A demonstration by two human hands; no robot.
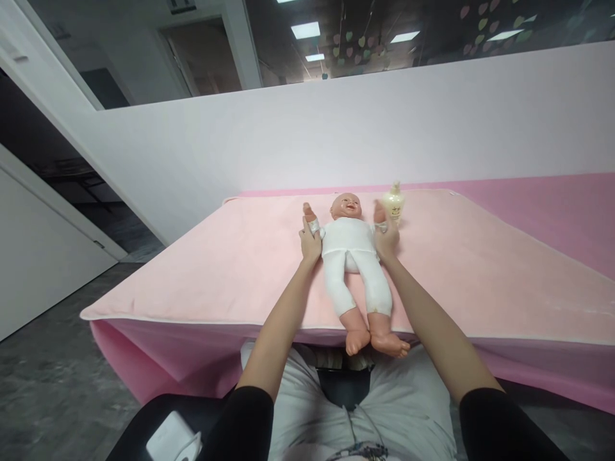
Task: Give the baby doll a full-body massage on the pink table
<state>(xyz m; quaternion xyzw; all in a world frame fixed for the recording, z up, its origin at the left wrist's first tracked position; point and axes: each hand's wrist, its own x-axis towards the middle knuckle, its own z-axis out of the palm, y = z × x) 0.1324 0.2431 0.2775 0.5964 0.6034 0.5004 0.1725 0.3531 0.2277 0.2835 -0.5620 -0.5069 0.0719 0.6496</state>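
A baby doll [350, 237] with a white cloth body lies on its back on the pink cover, head toward the wall and feet over the table's front edge. My left hand [310, 242] is closed around the doll's arm on the left, just below its small raised hand. On the other side, my right hand [387, 238] grips the doll's other arm near the wrist. Both doll hands point up toward the wall. A pale yellow pump bottle [394, 202] stands right behind my right hand, which partly hides it.
The pink cover [216, 275] spreads over the table to both sides, against a white wall [423, 121]. A white device [173, 438] with a cable lies on a black surface at the lower left. A door stands at the far left.
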